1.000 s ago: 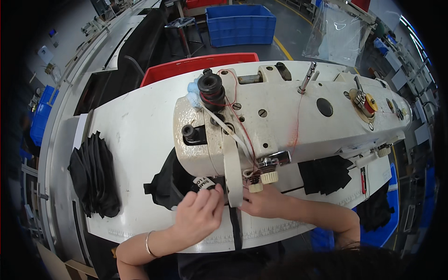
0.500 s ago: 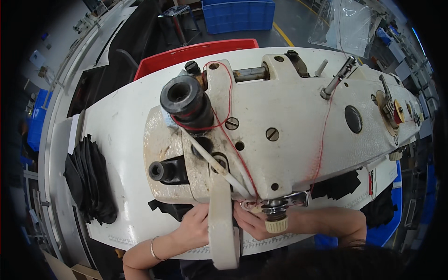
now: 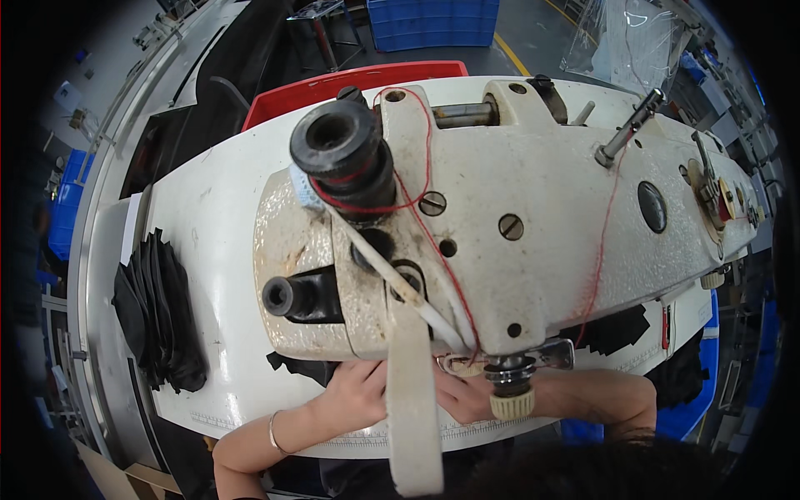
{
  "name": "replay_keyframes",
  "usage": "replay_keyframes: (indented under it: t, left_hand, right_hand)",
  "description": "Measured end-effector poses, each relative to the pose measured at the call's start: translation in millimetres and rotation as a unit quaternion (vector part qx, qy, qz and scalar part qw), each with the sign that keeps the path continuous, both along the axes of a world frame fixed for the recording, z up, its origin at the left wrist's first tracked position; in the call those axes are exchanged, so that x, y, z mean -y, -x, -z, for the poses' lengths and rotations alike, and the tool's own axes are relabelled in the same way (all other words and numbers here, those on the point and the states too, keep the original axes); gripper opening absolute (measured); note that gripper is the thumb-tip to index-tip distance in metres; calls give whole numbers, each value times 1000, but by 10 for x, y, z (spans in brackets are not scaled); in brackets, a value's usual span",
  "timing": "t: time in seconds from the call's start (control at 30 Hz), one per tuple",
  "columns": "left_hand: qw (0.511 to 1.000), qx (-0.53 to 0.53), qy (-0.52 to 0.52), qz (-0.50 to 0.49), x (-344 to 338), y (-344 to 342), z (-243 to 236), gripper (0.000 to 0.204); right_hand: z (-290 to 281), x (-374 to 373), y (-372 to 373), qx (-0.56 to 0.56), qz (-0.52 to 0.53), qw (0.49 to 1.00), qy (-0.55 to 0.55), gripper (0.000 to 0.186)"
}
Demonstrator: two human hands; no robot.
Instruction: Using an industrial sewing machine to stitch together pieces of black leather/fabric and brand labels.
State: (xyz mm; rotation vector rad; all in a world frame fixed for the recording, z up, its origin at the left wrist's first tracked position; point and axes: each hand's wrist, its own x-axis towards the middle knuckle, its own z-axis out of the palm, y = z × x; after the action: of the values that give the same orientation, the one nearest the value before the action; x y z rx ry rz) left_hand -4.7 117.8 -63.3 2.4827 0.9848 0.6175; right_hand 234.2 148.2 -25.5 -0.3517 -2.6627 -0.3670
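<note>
A white sewing machine fills the middle of the head view, red thread running across it. My left hand, with a bracelet on its wrist, is below the machine head, its fingers bent together at a piece of black fabric. Its fingertips are hidden under the machine. My right hand lies across from it, fingers curled, partly covered by the pale lever and the tension knob. What its fingers hold is hidden.
Folded black pieces lie stacked on the white table at the left. More black fabric lies right of the machine, near a small red-handled tool. A red bin and a blue crate stand beyond the table.
The view has shifted slightly, so the machine looks larger and covers more of my right hand. Both hands stay under the machine head, with little visible change in their pose.
</note>
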Motion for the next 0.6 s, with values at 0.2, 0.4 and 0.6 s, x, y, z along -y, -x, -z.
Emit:
replay_keyframes:
  t: [0.2,0.4,0.6]
  left_hand:
    - [999,-16,-42,-19,-455,3,-350,35]
    - [953,-240,-185,20,-119,-220,-1117,18]
    - [948,-254,-46,187,519,-195,-1334,13]
  right_hand:
    - [103,-185,19,89,41,993,67,23]
    - [-57,105,20,-119,-93,950,274,36]
    - [-233,824,41,-271,76,654,702,20]
